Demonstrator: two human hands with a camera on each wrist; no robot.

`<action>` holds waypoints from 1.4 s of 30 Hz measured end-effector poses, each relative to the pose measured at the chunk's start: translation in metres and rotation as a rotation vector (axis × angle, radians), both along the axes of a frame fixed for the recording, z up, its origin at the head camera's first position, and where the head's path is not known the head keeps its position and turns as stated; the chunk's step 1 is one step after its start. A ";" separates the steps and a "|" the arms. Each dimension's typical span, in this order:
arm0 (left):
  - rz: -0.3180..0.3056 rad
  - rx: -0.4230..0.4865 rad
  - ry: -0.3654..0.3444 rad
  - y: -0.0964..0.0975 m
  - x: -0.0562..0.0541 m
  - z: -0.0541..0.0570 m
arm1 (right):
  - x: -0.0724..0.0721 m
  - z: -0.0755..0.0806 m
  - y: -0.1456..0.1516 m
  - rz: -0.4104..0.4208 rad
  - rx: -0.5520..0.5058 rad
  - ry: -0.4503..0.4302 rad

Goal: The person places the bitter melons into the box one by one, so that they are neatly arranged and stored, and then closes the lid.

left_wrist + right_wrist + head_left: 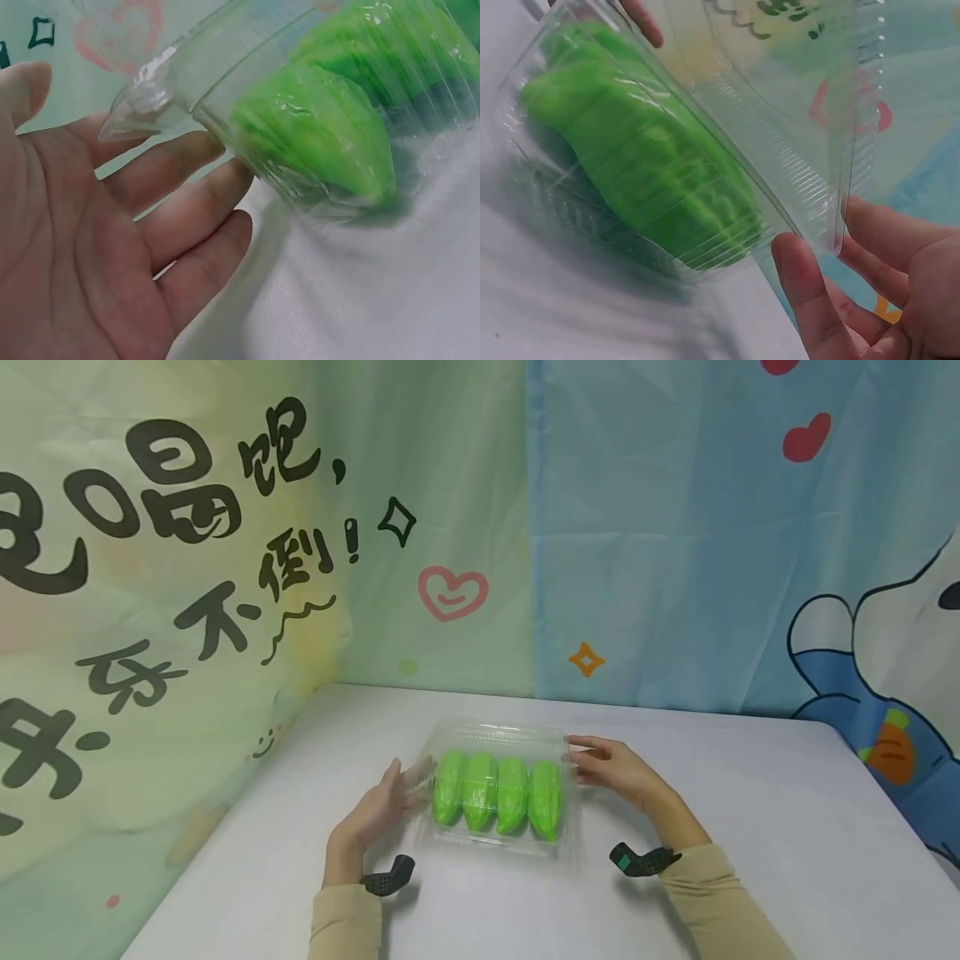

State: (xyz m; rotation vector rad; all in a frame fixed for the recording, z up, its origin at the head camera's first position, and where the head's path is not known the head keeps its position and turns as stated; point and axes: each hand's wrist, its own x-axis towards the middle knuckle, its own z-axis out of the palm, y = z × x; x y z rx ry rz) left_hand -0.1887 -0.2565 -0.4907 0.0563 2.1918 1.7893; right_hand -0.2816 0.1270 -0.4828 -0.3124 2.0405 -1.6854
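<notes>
A clear plastic clamshell box [491, 847] lies on the table with its lid [810, 172] partly raised. Side by side inside sit several bright green, ridged, pointed pieces [512, 795] that look like small bitter melons. My left hand [380, 802] is at the box's left side. In the left wrist view, its nearly straight fingers [202, 199] touch the plastic edge, thumb apart. My right hand [617, 768] is at the right edge. In the right wrist view, its thumb [799, 277] is at the rim, with the lid corner between thumb and fingers.
The white table [712, 793] ends at printed cloth backdrops [630, 527] behind and to the left. Dark wrist cameras [390, 877] stick out from both wrists above the tabletop.
</notes>
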 end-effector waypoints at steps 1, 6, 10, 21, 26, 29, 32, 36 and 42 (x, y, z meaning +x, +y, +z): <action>-0.003 -0.005 0.005 0.000 -0.001 0.001 | 0.001 0.000 -0.001 -0.012 -0.005 -0.005; 0.061 -0.094 0.026 0.004 -0.003 0.006 | 0.003 0.000 -0.003 -0.040 0.005 0.014; 0.107 -0.110 0.048 0.007 -0.007 0.006 | 0.005 0.000 -0.003 -0.053 0.028 0.026; 0.165 -0.180 0.142 0.016 -0.013 0.003 | 0.011 -0.001 -0.004 -0.040 0.044 0.106; 0.150 -0.203 0.182 0.015 -0.013 0.002 | 0.014 -0.002 -0.007 -0.097 0.089 0.139; 0.163 -0.249 0.224 0.015 -0.012 0.004 | 0.017 -0.001 -0.011 -0.162 0.157 0.188; 0.221 -0.333 0.259 0.016 -0.012 0.008 | 0.021 0.000 -0.016 -0.219 0.247 0.266; 0.257 -0.409 0.273 0.016 -0.011 0.012 | 0.027 0.004 -0.020 -0.248 0.357 0.350; 0.137 -0.292 0.212 0.006 -0.004 0.015 | 0.039 0.016 -0.018 -0.085 0.367 0.317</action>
